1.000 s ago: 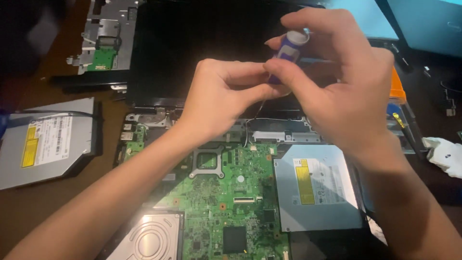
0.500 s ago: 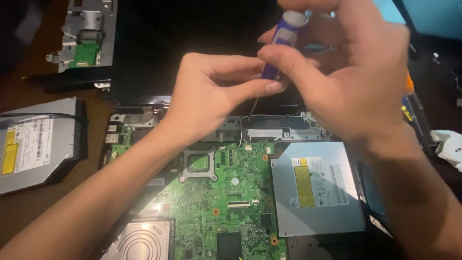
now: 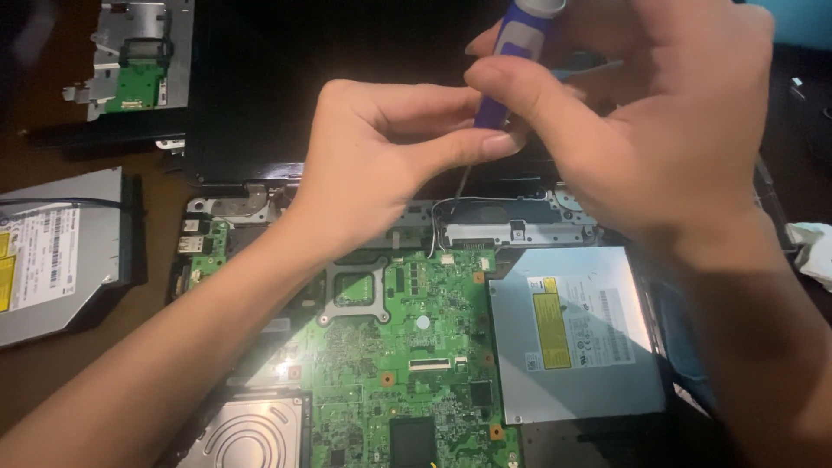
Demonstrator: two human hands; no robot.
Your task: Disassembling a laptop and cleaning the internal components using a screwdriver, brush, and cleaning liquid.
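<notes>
Here, in the upper middle of the frame, both hands meet over an opened laptop, and everything turns on one slim tool: a screwdriver (image 3: pixel 511 65) with a blue and white handle. The right hand (image 3: pixel 659 130) is closed around that handle, thumb and fingers pinching it near the top edge of the frame. The left hand (image 3: pixel 381 165) is curled too, its thumb and fingertips pressed against the lower part of the handle where the thin metal shaft begins. The tool's long axis runs steeply downward and slightly to the left, so the tip lies below both hands, just above the metal hinge bracket (image 3: pixel 511 227) at the centre of the frame, beside a loop of thin wires (image 3: pixel 438 221); whether the tip touches a screw I cannot tell. The left hand is the lower and so the nearer to the tip. Counting what lies about: one screwdriver, one green circuit board (image 3: pixel 407 347) in the lower middle, two silver optical drives, one (image 3: pixel 576 334) seated at the lower right and one (image 3: pixel 56 251) loose on the dark surface (image 3: pixel 52 373) at the left edge, one round-patterned hard drive (image 3: pixel 251 433) at the bottom, and one small detached metal part with a green board (image 3: pixel 139 56) at the upper left.
</notes>
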